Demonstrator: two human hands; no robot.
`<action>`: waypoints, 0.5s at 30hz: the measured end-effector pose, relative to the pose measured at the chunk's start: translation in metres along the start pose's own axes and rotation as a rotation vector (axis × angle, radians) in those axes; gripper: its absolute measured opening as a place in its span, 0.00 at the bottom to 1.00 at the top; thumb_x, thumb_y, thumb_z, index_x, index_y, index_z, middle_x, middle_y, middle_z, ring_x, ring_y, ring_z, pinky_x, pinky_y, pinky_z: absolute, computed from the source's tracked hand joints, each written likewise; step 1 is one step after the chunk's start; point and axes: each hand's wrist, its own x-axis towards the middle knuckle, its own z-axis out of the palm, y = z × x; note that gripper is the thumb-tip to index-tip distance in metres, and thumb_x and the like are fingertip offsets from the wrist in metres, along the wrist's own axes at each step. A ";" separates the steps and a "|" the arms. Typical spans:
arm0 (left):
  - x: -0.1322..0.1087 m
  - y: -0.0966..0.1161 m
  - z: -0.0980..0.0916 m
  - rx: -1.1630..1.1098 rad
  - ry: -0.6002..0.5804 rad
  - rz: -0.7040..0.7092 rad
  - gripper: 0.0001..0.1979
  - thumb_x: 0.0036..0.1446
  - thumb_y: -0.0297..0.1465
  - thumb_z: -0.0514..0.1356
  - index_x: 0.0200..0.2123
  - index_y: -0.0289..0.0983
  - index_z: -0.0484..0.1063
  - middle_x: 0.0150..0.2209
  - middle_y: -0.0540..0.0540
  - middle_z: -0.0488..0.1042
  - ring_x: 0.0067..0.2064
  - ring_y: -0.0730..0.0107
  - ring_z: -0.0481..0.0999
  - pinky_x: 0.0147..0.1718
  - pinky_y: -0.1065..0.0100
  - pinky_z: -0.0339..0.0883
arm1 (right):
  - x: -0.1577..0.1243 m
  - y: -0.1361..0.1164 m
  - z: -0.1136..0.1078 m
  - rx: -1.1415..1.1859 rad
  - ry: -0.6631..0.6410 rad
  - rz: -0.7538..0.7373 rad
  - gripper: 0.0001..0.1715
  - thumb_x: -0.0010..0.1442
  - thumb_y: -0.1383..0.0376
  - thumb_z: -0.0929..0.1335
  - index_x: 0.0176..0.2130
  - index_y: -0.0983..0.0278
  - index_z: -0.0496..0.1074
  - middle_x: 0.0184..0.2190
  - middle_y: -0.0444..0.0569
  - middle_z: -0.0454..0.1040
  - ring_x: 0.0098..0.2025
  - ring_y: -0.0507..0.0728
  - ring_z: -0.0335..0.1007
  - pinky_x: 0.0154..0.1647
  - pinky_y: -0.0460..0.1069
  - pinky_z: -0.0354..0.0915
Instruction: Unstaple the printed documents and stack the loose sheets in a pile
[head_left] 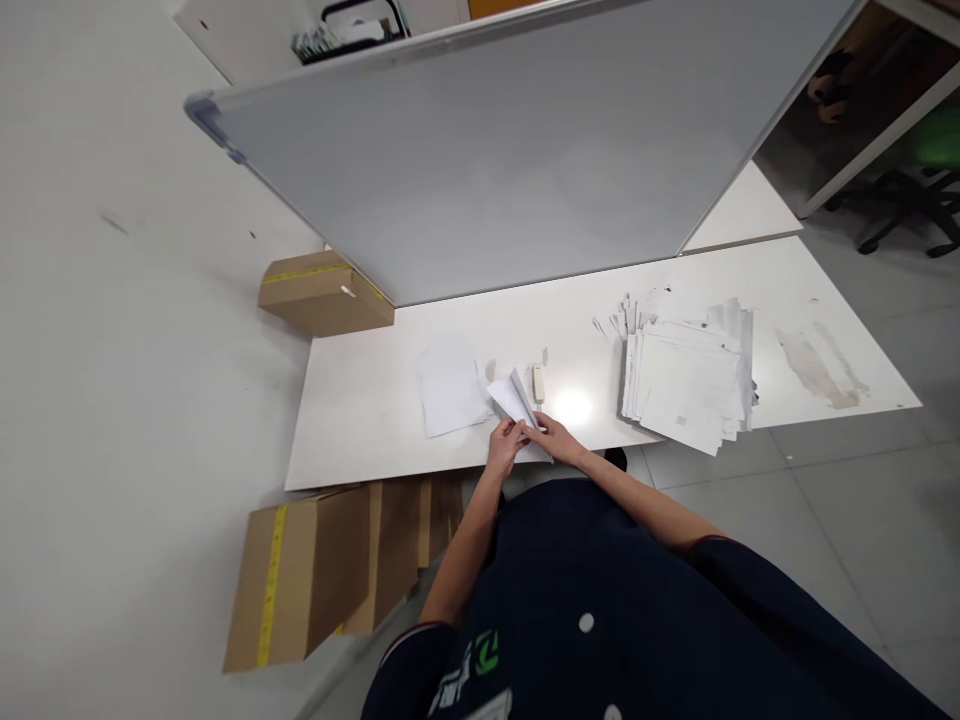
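Observation:
Both my hands hold a partly folded sheet of white paper (512,398) over the table's front edge. My left hand (505,445) pinches its lower left side. On the lower right, the fingers of my right hand (553,438) close on the same sheet, near the fold. Just beyond the paper lies a small cream-coloured oblong object (538,383); its kind is not clear. Flat on the table to the left are several loose white sheets (452,395).
A large untidy stack of papers (686,380) stands on the white table (352,400), toward the right. A whiteboard (480,150) rises along the back. One cardboard box (322,295) sits at the back left; more cardboard boxes (292,580) stand on the floor at left.

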 end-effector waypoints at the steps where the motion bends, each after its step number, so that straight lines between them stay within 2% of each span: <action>1: -0.002 0.001 0.000 0.015 0.012 0.003 0.17 0.42 0.37 0.62 0.35 0.33 0.70 0.36 0.43 0.73 0.36 0.68 0.72 0.35 0.66 0.66 | 0.002 0.002 -0.002 -0.005 0.033 0.015 0.22 0.53 0.58 0.62 0.48 0.62 0.66 0.43 0.48 0.70 0.42 0.56 0.66 0.45 0.52 0.62; 4: -0.007 0.009 -0.007 0.041 0.077 0.026 0.13 0.43 0.35 0.60 0.32 0.33 0.70 0.32 0.44 0.74 0.34 0.67 0.72 0.32 0.67 0.66 | 0.007 0.011 -0.013 -0.029 0.143 0.089 0.18 0.54 0.62 0.59 0.43 0.62 0.68 0.40 0.49 0.72 0.43 0.58 0.65 0.45 0.54 0.62; 8: -0.015 0.032 -0.031 0.025 0.160 0.087 0.10 0.43 0.33 0.56 0.30 0.34 0.69 0.30 0.46 0.73 0.33 0.67 0.72 0.31 0.68 0.65 | 0.012 0.023 -0.027 0.011 0.209 0.174 0.20 0.50 0.66 0.59 0.43 0.62 0.68 0.37 0.49 0.73 0.39 0.59 0.68 0.39 0.54 0.65; 12: -0.019 0.048 -0.047 0.007 0.125 0.094 0.13 0.43 0.33 0.53 0.34 0.34 0.68 0.34 0.45 0.73 0.34 0.66 0.72 0.31 0.67 0.65 | 0.012 0.025 -0.030 0.132 0.147 0.212 0.22 0.50 0.68 0.59 0.46 0.63 0.66 0.34 0.49 0.74 0.33 0.57 0.71 0.34 0.52 0.67; 15: -0.012 0.040 -0.047 0.201 0.158 0.013 0.08 0.43 0.32 0.53 0.28 0.34 0.67 0.26 0.47 0.71 0.28 0.69 0.70 0.26 0.69 0.63 | 0.010 0.024 -0.026 0.211 0.072 0.228 0.20 0.51 0.66 0.60 0.45 0.65 0.67 0.32 0.51 0.75 0.30 0.57 0.71 0.31 0.52 0.68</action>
